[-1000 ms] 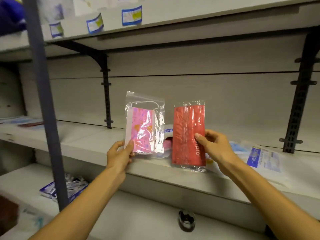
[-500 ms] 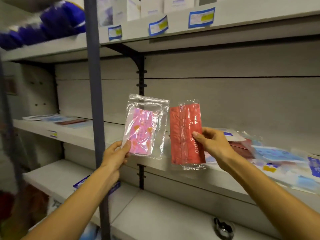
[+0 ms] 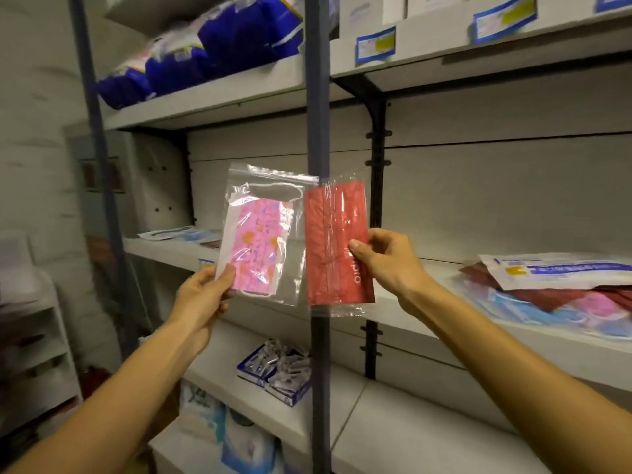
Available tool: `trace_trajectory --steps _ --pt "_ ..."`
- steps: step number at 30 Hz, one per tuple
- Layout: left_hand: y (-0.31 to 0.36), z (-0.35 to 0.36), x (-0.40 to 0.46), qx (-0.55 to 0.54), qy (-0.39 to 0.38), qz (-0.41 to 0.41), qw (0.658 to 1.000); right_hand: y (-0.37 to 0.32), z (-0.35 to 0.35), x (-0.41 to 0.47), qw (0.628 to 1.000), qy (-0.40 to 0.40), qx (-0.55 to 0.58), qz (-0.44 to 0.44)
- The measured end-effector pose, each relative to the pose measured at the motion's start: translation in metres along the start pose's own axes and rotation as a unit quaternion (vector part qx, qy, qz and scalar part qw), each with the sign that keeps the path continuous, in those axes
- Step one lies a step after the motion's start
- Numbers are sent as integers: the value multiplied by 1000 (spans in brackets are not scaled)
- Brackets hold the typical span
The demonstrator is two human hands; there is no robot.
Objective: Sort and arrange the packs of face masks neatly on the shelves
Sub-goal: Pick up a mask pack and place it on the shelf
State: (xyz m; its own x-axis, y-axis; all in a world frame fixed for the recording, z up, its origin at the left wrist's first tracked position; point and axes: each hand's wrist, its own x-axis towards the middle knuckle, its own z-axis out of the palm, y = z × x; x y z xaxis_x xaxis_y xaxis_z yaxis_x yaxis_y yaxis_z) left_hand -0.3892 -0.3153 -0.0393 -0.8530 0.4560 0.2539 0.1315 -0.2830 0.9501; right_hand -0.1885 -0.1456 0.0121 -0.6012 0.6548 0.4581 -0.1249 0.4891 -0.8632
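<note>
My left hand (image 3: 205, 295) pinches the lower left corner of a clear zip bag with a pink patterned mask pack (image 3: 261, 241), held upright. Beside it my right hand (image 3: 390, 265) grips the right edge of a red mask pack (image 3: 333, 248) in clear wrap, also upright. Both packs hang in the air in front of the middle shelf (image 3: 427, 323). A loose pile of mask packs (image 3: 561, 285), white, blue, dark red and pink, lies on that shelf at the right.
A grey upright post (image 3: 318, 97) runs down just behind the two packs. Blue bags (image 3: 212, 46) fill the top left shelf. A few flat packs (image 3: 181, 234) lie on the left middle shelf. A small blue box of clips (image 3: 277, 371) sits on the lower shelf.
The view has swung left, so the post now stands behind the packs and the pile has shifted to the right edge. Both hands still hold their packs side by side.
</note>
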Motion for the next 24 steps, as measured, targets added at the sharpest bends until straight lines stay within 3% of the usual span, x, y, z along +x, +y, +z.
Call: trace_trajectory --steps 12,18,24 --pt "-40 -126 110 37 124 -5 992 38 187 95 1000 18 2 2" --pt "-35 -170 212 70 142 14 987 49 235 192 994 112 -7 11" --pt "-31 -184 300 58 129 30 989 58 284 274 982 179 62 28"
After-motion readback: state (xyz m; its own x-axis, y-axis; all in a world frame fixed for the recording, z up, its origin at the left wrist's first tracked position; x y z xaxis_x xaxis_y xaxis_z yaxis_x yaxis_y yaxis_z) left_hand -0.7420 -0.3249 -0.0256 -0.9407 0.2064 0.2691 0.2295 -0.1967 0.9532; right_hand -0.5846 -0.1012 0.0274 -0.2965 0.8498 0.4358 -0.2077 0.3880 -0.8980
